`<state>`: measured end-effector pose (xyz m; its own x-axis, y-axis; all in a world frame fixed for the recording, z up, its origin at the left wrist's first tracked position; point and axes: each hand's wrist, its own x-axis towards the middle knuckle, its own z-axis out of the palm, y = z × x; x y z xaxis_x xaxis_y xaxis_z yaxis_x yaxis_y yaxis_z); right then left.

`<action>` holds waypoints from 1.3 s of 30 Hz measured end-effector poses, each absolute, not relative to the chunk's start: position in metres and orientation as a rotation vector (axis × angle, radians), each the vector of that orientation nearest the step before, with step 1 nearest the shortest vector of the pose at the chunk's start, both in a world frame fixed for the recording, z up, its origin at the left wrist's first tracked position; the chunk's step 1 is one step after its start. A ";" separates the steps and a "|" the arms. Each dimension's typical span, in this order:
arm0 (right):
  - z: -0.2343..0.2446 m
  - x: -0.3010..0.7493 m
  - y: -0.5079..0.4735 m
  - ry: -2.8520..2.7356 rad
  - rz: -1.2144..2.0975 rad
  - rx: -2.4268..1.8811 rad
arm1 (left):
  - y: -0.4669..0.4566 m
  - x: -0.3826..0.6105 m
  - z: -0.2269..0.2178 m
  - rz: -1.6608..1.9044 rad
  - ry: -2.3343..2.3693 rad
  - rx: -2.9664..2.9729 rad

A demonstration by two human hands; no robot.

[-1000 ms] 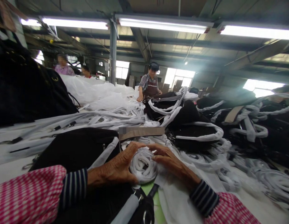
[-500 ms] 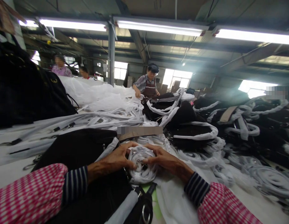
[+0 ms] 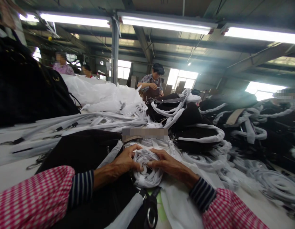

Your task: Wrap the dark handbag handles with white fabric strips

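OK, both hands on the coil (image 3: 150,179), a wrapped white strap wound into a round. Left hand (image 3: 123,163) grasps its left side, fingers over the far rim, thumb on the face. Right hand (image 3: 166,162) grasps the right side the same way, thumb close to the middle. A bit of metal shows at the coil's centre. Can't tell if it's lifted or resting on something.

Coil sits around mid-length of the worktop (image 3: 6,179), toward the near edge. Just left of it: black bag (image 3: 85,149) lying flat, partly under the left forearm. Nearer the near edge, a wrapped handle (image 3: 128,211) and a metal ring (image 3: 151,217) on black material, with a green patch (image 3: 162,212) beside. White sheet (image 3: 180,202) right of that.

Left edge: big black bag (image 3: 25,89) standing upright; long wrapped straps (image 3: 95,117) run from that side to the middle, metal clasps on some ends. Right side: dark bags (image 3: 195,119) piled up, handles wrapped white; more strap coils (image 3: 278,184) toward the near right corner.

Past the far edge: a worker (image 3: 152,86) in cap and apron, hands raised in front. White plastic (image 3: 102,93) heaped left of them.
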<state>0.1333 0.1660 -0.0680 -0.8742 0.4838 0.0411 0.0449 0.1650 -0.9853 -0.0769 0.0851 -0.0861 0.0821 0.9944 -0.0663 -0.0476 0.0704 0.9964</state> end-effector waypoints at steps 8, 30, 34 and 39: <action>-0.066 0.132 0.158 -2.056 1.711 -0.562 | 0.087 -0.095 -0.073 0.951 1.137 1.316; -0.071 0.112 0.164 -1.801 1.703 -0.746 | 0.081 -0.093 -0.068 0.941 1.177 1.348; -0.064 0.112 0.160 -1.776 1.671 -0.712 | 0.079 -0.093 -0.066 0.889 1.055 1.374; -0.062 0.110 0.158 -1.737 1.618 -0.745 | 0.076 -0.097 -0.061 0.771 1.013 1.391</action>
<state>0.1098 0.1581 -0.0619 -0.6333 0.7702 0.0753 -0.0204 0.0806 -0.9965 -0.0968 0.0759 -0.0610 0.4030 0.9078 -0.1157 0.1300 0.0684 0.9892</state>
